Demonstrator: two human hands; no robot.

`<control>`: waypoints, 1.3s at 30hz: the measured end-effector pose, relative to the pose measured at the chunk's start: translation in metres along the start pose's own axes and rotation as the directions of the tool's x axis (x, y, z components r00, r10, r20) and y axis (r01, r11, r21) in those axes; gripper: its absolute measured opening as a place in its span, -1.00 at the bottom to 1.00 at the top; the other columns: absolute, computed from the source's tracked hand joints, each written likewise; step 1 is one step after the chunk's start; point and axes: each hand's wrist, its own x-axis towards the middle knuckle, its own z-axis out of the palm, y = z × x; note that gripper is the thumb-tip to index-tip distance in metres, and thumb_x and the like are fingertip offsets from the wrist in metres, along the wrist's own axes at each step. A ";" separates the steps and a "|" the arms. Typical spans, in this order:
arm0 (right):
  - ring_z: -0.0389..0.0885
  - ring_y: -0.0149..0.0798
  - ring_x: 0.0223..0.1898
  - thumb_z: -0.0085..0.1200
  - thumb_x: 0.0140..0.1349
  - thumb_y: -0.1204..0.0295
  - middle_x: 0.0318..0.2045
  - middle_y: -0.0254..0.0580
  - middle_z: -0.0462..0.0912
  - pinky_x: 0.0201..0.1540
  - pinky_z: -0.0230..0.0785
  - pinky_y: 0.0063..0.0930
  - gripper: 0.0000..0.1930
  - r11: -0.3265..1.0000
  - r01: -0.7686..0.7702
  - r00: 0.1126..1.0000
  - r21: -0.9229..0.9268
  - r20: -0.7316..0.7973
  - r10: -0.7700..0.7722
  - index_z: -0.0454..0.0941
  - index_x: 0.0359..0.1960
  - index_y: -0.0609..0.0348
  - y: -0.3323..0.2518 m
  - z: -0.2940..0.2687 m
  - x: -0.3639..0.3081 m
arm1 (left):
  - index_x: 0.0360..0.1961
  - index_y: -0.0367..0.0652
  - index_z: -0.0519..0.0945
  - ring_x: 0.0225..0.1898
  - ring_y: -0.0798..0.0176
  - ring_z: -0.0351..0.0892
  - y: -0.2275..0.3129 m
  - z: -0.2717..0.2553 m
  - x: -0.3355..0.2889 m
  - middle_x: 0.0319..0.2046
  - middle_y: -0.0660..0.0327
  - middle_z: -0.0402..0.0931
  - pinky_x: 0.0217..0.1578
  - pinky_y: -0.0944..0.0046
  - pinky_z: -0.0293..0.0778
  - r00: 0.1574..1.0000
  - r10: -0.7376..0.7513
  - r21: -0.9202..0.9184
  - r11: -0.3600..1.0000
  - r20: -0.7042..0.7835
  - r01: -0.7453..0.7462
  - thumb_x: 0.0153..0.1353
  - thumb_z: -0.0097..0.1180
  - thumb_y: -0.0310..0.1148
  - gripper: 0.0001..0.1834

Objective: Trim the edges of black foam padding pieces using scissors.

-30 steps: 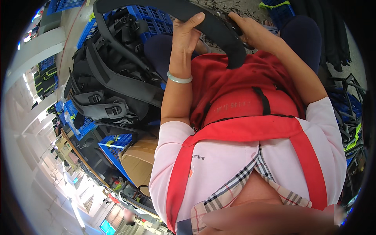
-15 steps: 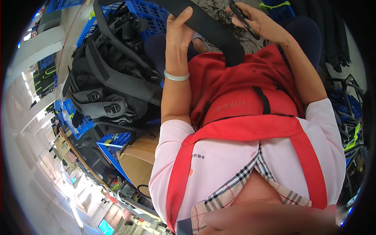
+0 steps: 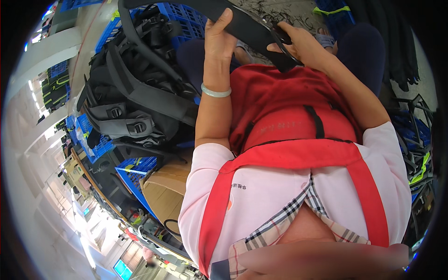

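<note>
My left hand [image 3: 220, 39] is closed round a long, padded black strap [image 3: 252, 36], its thumb lying along the upper side. From there the strap runs down to the right, and its end hangs over the red apron [image 3: 280, 102] on my lap. At that end my right hand [image 3: 305, 46] grips slim, dark thread snips [image 3: 283, 43], held along the strap's edge. The snips' tips lie against the strap; whether they touch a thread is too small to tell.
Black backpacks [image 3: 135, 95] with straps and buckles are heaped at my left beside blue crates [image 3: 184, 21]. A cardboard box [image 3: 163, 186] stands nearer. Dark scraps [image 3: 266, 11] litter the floor ahead. Black fabric pieces [image 3: 396, 51] hang at the right, above dark frames and straps [image 3: 415, 135].
My right hand has come down and left, bringing the snips from beside the strap onto its end. The left hand keeps its hold, and the strap has shifted slightly.
</note>
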 end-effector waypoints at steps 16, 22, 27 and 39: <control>0.58 0.10 -0.44 0.12 0.11 -0.14 -0.51 0.13 0.56 -0.36 0.38 -0.20 -0.35 0.999 0.031 0.999 0.042 -0.032 -0.029 0.44 -0.15 0.32 0.007 0.002 0.001 | -0.30 -0.16 0.63 -0.27 0.33 0.60 0.007 0.011 -0.015 -0.33 0.26 0.62 -0.14 0.29 0.51 0.960 0.065 0.409 0.911 -0.272 0.055 0.07 0.25 -0.61 -0.83; 0.59 0.15 -0.41 0.11 0.10 -0.16 -0.48 0.16 0.57 -0.34 0.40 -0.20 -0.31 0.998 0.057 0.996 0.015 -0.068 -0.056 0.44 -0.13 0.35 0.007 0.001 0.003 | -0.22 -0.15 0.62 -0.22 0.28 0.60 0.001 0.006 -0.016 -0.26 0.24 0.61 -0.08 0.23 0.53 0.976 0.010 0.390 0.918 -0.215 0.076 0.08 0.24 -0.59 -0.79; 0.57 0.12 -0.43 0.15 0.09 -0.12 -0.48 0.17 0.56 -0.34 0.39 -0.24 -0.32 0.995 0.073 0.994 0.064 -0.083 -0.067 0.44 -0.13 0.37 0.014 0.000 0.006 | -0.23 -0.15 0.63 -0.21 0.26 0.61 0.000 0.007 -0.015 -0.27 0.24 0.61 -0.09 0.22 0.53 0.972 0.005 0.410 0.907 -0.235 0.095 0.09 0.23 -0.60 -0.79; 0.58 -0.06 -0.44 0.17 0.07 -0.12 -0.49 0.12 0.55 -0.35 0.39 -0.29 -0.34 0.996 0.075 0.996 0.056 -0.053 -0.072 0.46 -0.15 0.34 0.012 -0.001 0.005 | -0.31 -0.15 0.63 -0.31 0.32 0.62 0.017 0.010 -0.012 -0.33 0.24 0.62 -0.20 0.30 0.55 0.973 0.071 0.463 0.886 -0.220 0.040 0.09 0.22 -0.61 -0.85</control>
